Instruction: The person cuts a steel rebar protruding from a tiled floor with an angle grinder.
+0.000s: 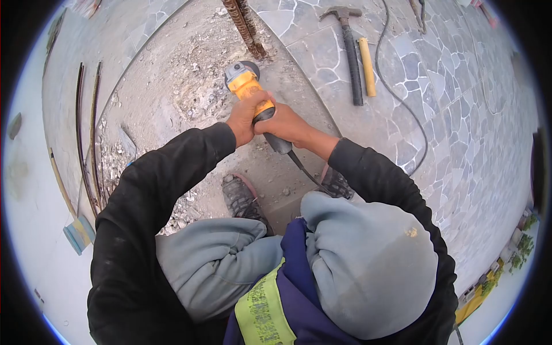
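Note:
A yellow and black angle grinder (246,86) is held in both hands, its grey head and disc pointing away from me. My left hand (247,118) wraps round the left side of its body. From the right, my right hand (284,123) grips the black rear part, and a dark cord runs down from the handle between my shoes. Just beyond the disc, rusty rebar (244,26) stands up out of the rubble-strewn ground (172,75). Whether the disc touches anything cannot be made out.
On the stone paving at the right lie a hammer (349,57), a yellow stick (366,66) and a long cable (397,103). Loose steel bars (86,138) and a broad brush (79,234) are at the left. My shoes (244,198) rest near the rubble.

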Motion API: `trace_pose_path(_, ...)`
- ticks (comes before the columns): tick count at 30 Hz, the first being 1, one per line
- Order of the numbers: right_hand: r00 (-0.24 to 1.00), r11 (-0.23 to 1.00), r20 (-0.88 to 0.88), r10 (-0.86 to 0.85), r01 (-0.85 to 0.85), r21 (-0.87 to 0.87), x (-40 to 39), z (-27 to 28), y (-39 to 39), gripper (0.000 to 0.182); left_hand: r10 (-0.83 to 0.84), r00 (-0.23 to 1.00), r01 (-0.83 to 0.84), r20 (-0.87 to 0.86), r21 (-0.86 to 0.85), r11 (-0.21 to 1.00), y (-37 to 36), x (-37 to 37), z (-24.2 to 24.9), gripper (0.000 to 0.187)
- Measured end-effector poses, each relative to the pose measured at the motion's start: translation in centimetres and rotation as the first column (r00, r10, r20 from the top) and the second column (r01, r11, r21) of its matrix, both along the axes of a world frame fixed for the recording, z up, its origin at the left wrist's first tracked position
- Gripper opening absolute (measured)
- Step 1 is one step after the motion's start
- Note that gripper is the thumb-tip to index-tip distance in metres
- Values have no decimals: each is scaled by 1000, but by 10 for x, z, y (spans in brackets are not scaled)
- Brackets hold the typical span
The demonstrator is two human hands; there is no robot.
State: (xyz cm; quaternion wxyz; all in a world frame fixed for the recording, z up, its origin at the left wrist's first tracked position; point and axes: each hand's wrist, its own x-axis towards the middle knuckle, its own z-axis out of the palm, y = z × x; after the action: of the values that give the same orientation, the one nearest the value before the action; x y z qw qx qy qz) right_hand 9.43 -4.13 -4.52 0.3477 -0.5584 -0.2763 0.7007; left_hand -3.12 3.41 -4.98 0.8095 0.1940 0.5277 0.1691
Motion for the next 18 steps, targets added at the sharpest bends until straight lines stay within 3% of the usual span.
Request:
trace_pose_path(4, 999, 999, -52, -7, 5, -46, 4, -5, 6, 61, -11, 1000, 12, -26, 27, 1000, 9, 5, -13, 30)
trace_pose_path(6, 996, 998, -63, -60, 59, -23, 3, -6, 7, 37, -20, 998, 22, -57, 38, 999, 14, 5, -14, 31)
trace_pose_path(18, 991, 995, -98, -94, 91, -36, 1, -7, 8, 30, -68, 994, 73, -85, 55, 996, 21, 7, -16, 28)
